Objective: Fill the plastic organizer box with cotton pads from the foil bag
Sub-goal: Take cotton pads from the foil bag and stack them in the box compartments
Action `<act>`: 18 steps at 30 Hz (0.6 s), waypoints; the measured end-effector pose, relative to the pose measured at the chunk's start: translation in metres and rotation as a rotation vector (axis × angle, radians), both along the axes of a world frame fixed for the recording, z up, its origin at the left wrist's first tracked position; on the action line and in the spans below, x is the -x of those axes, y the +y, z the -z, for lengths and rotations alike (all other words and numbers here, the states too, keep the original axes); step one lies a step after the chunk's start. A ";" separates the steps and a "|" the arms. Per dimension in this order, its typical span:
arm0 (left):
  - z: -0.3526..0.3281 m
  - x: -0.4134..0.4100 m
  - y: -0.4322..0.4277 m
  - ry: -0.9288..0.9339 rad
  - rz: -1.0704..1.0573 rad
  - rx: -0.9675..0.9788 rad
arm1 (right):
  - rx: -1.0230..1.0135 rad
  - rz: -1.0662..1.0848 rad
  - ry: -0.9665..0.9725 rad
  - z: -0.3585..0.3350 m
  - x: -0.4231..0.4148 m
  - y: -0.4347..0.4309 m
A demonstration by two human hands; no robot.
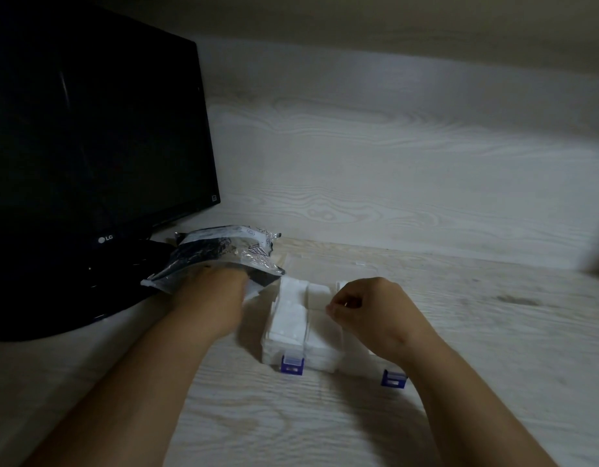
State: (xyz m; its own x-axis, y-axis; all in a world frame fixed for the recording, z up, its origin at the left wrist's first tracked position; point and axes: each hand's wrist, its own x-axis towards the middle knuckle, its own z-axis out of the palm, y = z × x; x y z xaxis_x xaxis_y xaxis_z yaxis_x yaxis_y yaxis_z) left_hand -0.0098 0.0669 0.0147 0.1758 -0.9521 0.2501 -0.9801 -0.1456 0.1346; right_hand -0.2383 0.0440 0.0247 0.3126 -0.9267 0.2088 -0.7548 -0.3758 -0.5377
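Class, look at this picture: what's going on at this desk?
A person is filling a plastic organizer box with cotton pads. The left hand reaches into the foil bag beside a monitor; its fingers are hidden. The right hand, fingers curled, seems to pinch pads in the box, whose left sections already hold pads.

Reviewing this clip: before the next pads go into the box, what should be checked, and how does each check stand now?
1. Is the organizer box open: ok, its compartments are exposed and the blue latches are undone.
2. Pads in the left hand: cannot tell, its fingers are hidden inside the foil bag.
3. Free space: cannot tell. The left compartment is packed with cotton pads and the right side is covered.
4. Drop spot clear of the right hand: not ok, it hovers over the middle, fingers curled.
5. Box flat on the table: ok.
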 end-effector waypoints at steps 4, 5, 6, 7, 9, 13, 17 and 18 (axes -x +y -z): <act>0.002 -0.001 -0.003 0.122 0.017 0.027 | -0.001 0.004 0.001 0.000 0.000 0.000; 0.004 -0.002 -0.005 0.134 0.016 0.008 | -0.002 0.006 -0.002 0.000 0.000 0.001; 0.007 -0.003 -0.008 0.137 0.011 -0.018 | -0.002 0.007 -0.002 0.000 0.000 0.001; 0.011 -0.004 -0.010 0.132 0.005 -0.042 | -0.001 0.008 0.000 0.000 0.000 0.001; 0.015 -0.006 -0.015 0.114 -0.010 -0.070 | -0.004 0.007 0.005 0.000 -0.001 0.001; 0.014 -0.004 -0.018 0.089 -0.055 -0.015 | -0.006 0.017 0.003 0.000 0.000 0.001; 0.011 -0.001 -0.015 0.066 -0.060 0.012 | -0.008 0.017 0.003 0.000 0.000 0.002; 0.011 -0.001 -0.015 0.059 -0.051 0.016 | -0.010 0.016 0.001 0.000 0.000 0.002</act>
State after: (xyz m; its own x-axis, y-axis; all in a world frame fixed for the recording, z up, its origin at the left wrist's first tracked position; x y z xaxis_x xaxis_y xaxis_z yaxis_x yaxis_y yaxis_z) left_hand -0.0088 0.0517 0.0039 0.2392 -0.9375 0.2528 -0.9617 -0.1930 0.1944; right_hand -0.2378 0.0456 0.0244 0.2981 -0.9336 0.1990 -0.7614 -0.3583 -0.5403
